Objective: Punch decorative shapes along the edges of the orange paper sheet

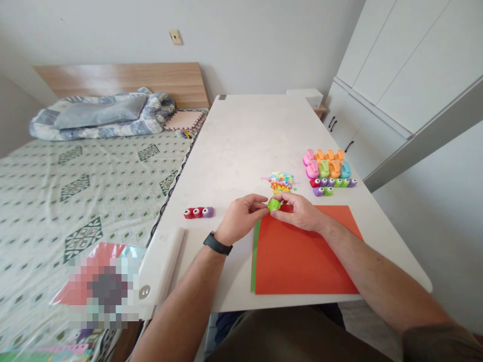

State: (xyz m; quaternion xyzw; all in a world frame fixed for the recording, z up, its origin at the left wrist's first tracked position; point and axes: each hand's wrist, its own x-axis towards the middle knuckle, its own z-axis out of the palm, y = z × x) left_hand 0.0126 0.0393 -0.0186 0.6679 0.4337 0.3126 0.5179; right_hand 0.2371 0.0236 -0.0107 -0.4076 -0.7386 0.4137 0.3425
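Note:
A small green craft punch [274, 205] is held between my two hands, over the far left corner of an orange paper sheet [305, 256]. My left hand [245, 213], with a black band on the wrist, pinches it from the left with thumb and fingertips. From the right, the thumb and fingers of my right hand [296, 211] grip the same punch. Green paper [255, 259] shows along the orange sheet's left edge. Just beyond my hands lies a pile of small colourful paper cut-outs [282, 182].
Two red punches and a purple one [198, 212] stand in a row at left. Several larger punches [327, 163] and small ones [332, 183] are grouped at the table's right. A long white device [164, 264] lies along the left edge. A bed [113, 176] adjoins the white table [241, 146].

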